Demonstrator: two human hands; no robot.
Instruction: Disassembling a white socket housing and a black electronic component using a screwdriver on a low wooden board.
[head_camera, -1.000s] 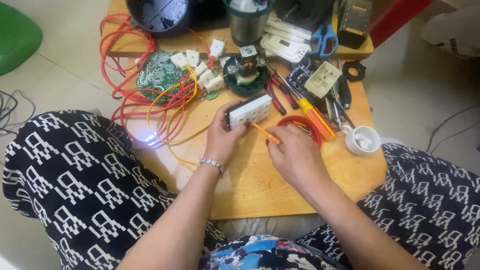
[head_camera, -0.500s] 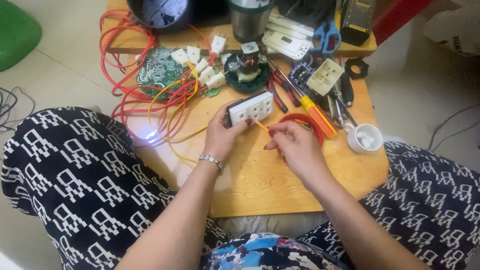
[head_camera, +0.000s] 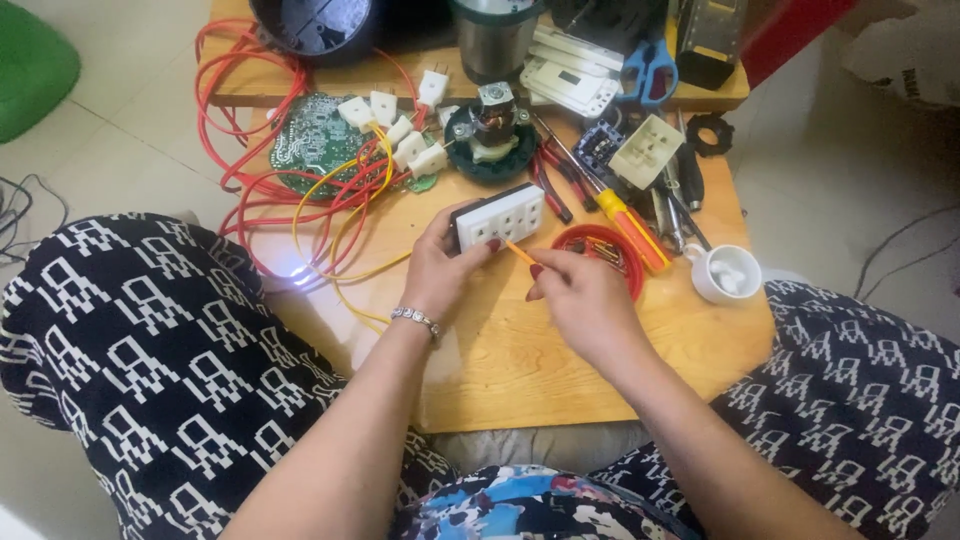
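My left hand (head_camera: 445, 270) grips a white multi-socket outlet block (head_camera: 500, 216), tilted above the small wooden table (head_camera: 520, 370). My right hand (head_camera: 580, 295) pinches a thin orange-handled tool (head_camera: 518, 251) whose tip touches the front face of the outlet block. A silver bracelet sits on my left wrist. My legs in black and white patterned cloth flank the table on both sides.
Red and yellow wires (head_camera: 310, 200) lie tangled by a green circuit board (head_camera: 315, 135). A motor on a dark disc (head_camera: 490, 130), a red round lid (head_camera: 600, 255), an orange screwdriver (head_camera: 630, 225), a white cup (head_camera: 725, 275), another socket (head_camera: 645, 150) and blue scissors (head_camera: 650, 65) crowd the tabletop.
The view has shifted slightly. My hands stay on the outlet block, with the orange tool still at its face.
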